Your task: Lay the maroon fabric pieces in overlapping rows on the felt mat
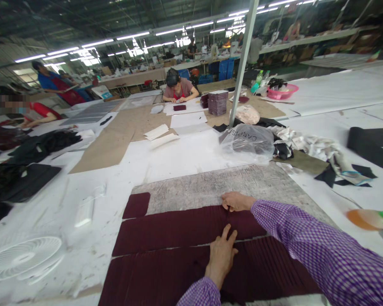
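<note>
Dark maroon pleated fabric pieces point(178, 227) lie in rows on a grey worn board point(210, 187) in front of me. My left hand point(221, 255) lies flat on the nearest maroon piece, fingers stretched toward the seam between two rows. My right hand point(238, 201), in a purple checked sleeve, rests at the far edge of the middle piece with its fingers curled down on the fabric edge. A small separate maroon piece point(136, 205) lies at the board's left corner.
A white fan point(22, 259) lies at the left front. A clear plastic bag point(247, 142) and a metal pole point(242, 63) stand beyond the board. Black cloth piles point(35, 148) sit left, fabric scraps right. A person point(178, 89) works at the far table.
</note>
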Motion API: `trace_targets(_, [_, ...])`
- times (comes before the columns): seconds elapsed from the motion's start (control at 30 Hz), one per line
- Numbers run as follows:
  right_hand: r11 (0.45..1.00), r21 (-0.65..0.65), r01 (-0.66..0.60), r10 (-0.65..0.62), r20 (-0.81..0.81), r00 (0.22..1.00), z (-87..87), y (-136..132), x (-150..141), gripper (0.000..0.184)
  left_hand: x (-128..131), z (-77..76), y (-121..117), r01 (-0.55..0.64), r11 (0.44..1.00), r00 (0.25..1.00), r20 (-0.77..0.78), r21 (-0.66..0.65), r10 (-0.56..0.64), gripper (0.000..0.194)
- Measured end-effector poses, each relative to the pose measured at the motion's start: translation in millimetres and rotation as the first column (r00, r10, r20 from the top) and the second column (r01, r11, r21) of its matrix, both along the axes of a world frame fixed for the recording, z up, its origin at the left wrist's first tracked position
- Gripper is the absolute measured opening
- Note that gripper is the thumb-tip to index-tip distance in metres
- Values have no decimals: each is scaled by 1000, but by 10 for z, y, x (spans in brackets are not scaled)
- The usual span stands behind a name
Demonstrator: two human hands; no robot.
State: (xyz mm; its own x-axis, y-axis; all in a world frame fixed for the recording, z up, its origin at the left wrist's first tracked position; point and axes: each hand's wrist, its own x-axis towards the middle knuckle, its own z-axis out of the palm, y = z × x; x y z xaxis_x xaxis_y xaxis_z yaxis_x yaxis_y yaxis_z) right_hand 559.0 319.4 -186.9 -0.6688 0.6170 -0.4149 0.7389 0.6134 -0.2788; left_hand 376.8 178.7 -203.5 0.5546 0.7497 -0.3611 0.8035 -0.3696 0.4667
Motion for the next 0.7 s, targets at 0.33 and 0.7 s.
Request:
trace_targets(0.33, [986,-83,143,-137,76,988,33,31,450,27,-3,27,1,7,1000,1000,-9,-13,-7,67])
trace_targets(0.7, [934,-120,338,-314,181,932,-47,-189,704,25,5,22,-29,-36,999,999,-1,5,36,69])
